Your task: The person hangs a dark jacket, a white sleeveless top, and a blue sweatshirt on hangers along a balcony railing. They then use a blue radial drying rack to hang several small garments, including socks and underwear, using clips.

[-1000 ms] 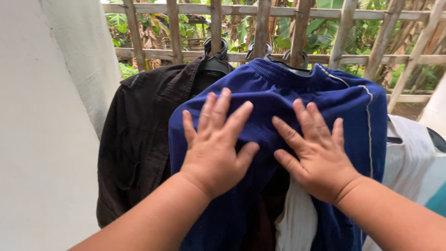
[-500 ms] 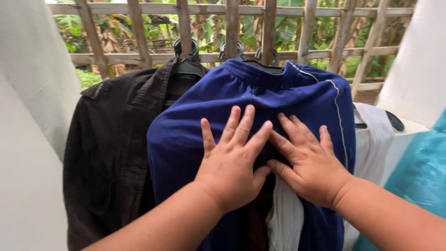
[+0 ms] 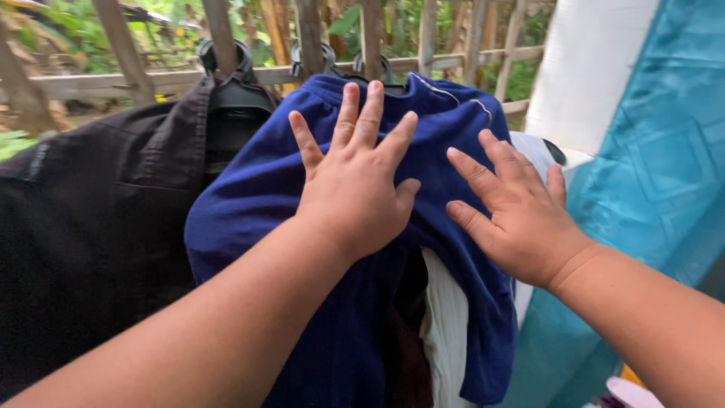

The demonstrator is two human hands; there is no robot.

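Fingers [image 3: 355, 113] of both hands lie spread flat, grasping nothing, on soft, light blue track pants [image 3: 257, 196]; the elastic waistband [image 3: 325, 85] by the hanger [image 3: 234, 94], upper centre, looks the best hold.

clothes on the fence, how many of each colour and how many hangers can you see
blue garment: 1, under both the left hand and the right hand
black shirt: 1
white garment: 1
black hangers: 3 hooks show
total: 3 garments, 3 hangers
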